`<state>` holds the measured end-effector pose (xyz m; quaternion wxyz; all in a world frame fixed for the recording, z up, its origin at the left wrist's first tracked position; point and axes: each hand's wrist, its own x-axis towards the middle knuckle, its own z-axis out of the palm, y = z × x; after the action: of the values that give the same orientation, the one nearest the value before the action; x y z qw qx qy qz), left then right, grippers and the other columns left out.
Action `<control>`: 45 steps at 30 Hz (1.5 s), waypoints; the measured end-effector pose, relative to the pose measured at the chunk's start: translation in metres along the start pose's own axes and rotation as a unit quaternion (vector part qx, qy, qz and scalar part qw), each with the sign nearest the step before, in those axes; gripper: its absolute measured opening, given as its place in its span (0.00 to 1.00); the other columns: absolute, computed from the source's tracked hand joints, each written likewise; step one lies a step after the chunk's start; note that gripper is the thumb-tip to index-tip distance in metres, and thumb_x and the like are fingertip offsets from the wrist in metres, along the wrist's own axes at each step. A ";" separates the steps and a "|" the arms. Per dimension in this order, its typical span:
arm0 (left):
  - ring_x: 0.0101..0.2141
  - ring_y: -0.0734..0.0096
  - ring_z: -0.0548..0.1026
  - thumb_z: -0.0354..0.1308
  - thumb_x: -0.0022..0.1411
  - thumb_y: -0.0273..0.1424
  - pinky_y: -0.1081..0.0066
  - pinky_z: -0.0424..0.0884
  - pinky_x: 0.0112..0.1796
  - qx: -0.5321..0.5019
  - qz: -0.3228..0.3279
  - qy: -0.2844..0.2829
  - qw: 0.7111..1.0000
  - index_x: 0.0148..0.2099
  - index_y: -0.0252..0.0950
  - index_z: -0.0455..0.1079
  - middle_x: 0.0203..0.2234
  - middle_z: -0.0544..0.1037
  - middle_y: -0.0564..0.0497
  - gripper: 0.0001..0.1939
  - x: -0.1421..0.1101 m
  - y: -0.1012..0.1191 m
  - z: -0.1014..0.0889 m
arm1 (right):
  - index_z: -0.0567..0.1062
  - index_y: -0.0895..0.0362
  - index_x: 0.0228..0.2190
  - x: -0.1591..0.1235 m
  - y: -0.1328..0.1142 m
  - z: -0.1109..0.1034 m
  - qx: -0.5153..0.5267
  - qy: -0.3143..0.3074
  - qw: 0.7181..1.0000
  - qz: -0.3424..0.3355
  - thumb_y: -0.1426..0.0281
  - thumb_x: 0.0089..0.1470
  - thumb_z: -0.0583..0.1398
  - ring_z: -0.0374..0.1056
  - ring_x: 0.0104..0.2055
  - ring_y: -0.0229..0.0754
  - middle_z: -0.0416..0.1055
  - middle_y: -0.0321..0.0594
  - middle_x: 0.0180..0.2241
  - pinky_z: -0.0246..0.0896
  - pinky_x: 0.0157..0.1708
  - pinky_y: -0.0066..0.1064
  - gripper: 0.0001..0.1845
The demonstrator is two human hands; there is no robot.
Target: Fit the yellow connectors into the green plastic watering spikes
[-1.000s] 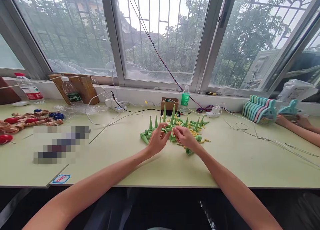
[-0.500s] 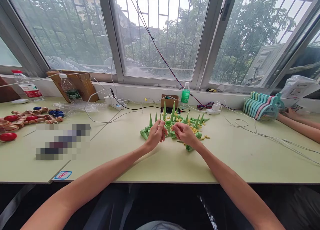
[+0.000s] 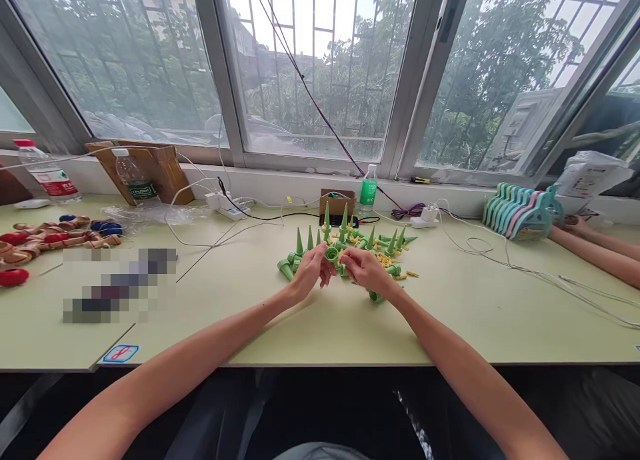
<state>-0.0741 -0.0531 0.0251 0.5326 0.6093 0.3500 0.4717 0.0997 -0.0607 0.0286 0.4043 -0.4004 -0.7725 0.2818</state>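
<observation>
My left hand [image 3: 311, 272] is closed around a green plastic spike [image 3: 331, 254], whose round, hollow end faces me. Just to its right, my right hand [image 3: 367, 271] pinches thumb and fingers together close to that opening; whatever is between the fingertips is too small to make out. Several green spikes [image 3: 344, 223] stand point up behind my hands, and others lie on their sides, such as a green spike [image 3: 285, 268] left of my left hand. Small yellow plastic pieces [image 3: 389, 259] are scattered among them, mostly right of centre.
Wooden toys [image 3: 45, 240] with red and blue balls lie at the left. Along the sill stand a green-labelled bottle [image 3: 369, 188], a small cardboard box [image 3: 337, 201] and power strips [image 3: 233, 209]. Cables [image 3: 480, 250] cross the right side, near teal hangers [image 3: 520, 213] and another person's arms [image 3: 595, 250].
The spike's hollow end has come down and left, closer against my left hand. My right hand has stayed pinched beside it. The whole view has shifted slightly.
</observation>
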 end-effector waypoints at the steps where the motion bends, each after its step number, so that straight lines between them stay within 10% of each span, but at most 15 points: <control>1: 0.12 0.76 0.66 0.46 0.65 0.50 0.75 0.61 0.14 -0.002 -0.003 0.000 1.000 0.33 0.36 0.58 0.17 0.71 0.54 0.21 0.000 0.000 0.000 | 0.64 0.56 0.25 0.000 0.000 0.000 0.000 -0.001 1.000 -0.001 0.58 0.62 0.51 0.55 0.18 0.33 0.61 0.31 0.16 0.52 0.23 0.25 0.18; 28: 0.12 0.77 0.66 0.51 0.64 0.48 0.79 0.58 0.12 0.040 0.047 -0.047 0.997 0.43 0.36 0.62 0.12 0.63 0.61 0.19 -0.003 -0.001 -0.004 | 0.63 0.55 0.25 0.004 0.006 -0.001 -0.011 0.011 1.000 0.010 0.59 0.60 0.51 0.53 0.17 0.35 0.58 0.30 0.15 0.48 0.20 0.26 0.16; 45: 0.15 0.83 0.66 0.51 0.65 0.46 0.81 0.58 0.14 0.110 0.105 -0.068 0.986 0.50 0.38 0.59 0.28 0.69 0.56 0.18 -0.005 -0.008 -0.006 | 0.59 0.54 0.23 0.003 0.011 -0.002 -0.024 0.016 1.000 0.008 0.57 0.62 0.50 0.53 0.18 0.35 0.58 0.31 0.15 0.48 0.21 0.27 0.19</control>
<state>-0.0809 -0.0547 0.0165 0.4325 0.7281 0.2965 0.4415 0.1045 -0.0520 0.0228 0.4046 -0.4210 -0.7691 0.2599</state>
